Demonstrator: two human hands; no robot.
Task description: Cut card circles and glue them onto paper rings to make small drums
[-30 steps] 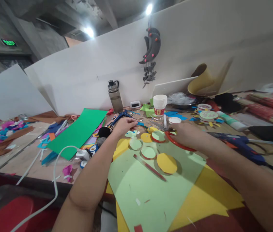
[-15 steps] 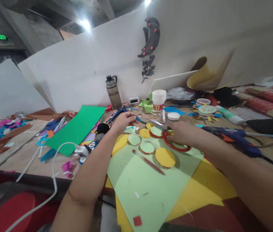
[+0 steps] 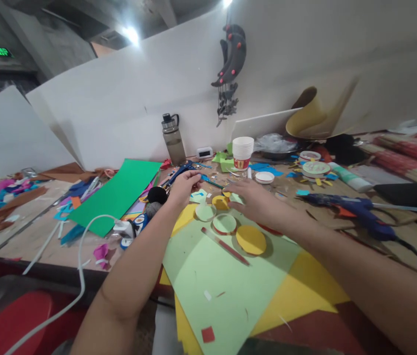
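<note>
Pinched left grip [image 3: 185,186] holds thin blue strip [image 3: 211,183]; right grip [image 3: 255,199] spread flat beside round yellow disc [image 3: 220,202]

Near the table's front edge a pale green sheet [image 3: 216,281] is seen over a yellow sheet [image 3: 304,291]; on it, a yellow disc [image 3: 251,239] and a red-rimmed green disc [image 3: 224,224].

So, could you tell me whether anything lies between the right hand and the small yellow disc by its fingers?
Nothing visible does: the right hand, open, is right beside the small yellow disc.
</note>
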